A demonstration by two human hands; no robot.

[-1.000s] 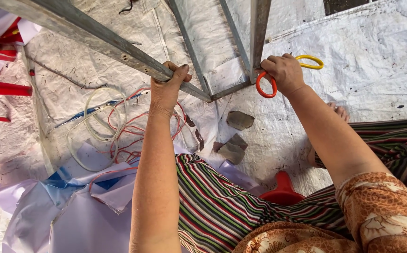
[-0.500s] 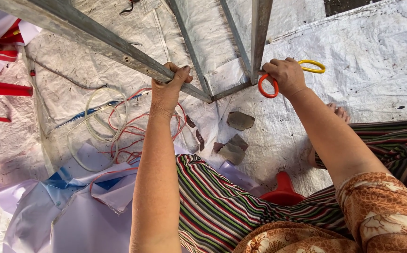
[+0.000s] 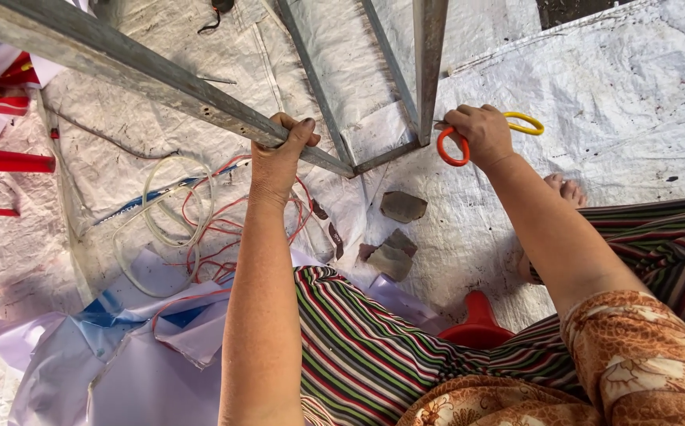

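- Our left hand (image 3: pixel 279 154) is wrapped around a grey metal bar (image 3: pixel 161 83) of the frame, fingers curled over its top edge and thumb underneath, a full closed grip.
- That bar runs slantwise from the upper left down to a corner joint (image 3: pixel 356 169), where it meets a short bar leading right.
- Our right hand (image 3: pixel 480 134) is closed on a pair of scissors (image 3: pixel 451 147); one loop of the handle is orange, the other yellow, and the fingers cover the middle.
- We cannot tell how the blades stand, as the hand and an upright bar (image 3: pixel 428 63) hide them.
- The scissors sit just beside the foot of that upright, at the frame's lower right corner.
- Below the frame lies a white woven sheet (image 3: pixel 634 102) spread on the ground.
- Loops of white and red wire (image 3: pixel 192 229) lie on the sheet, under our left forearm.
- A few flat stones (image 3: pixel 402 207) lie near the corner joint.
- A red cone (image 3: pixel 478 319) shows beside our striped skirt (image 3: pixel 374 339).
- Pale plastic sheeting (image 3: pixel 90 355) lies crumpled at lower left.
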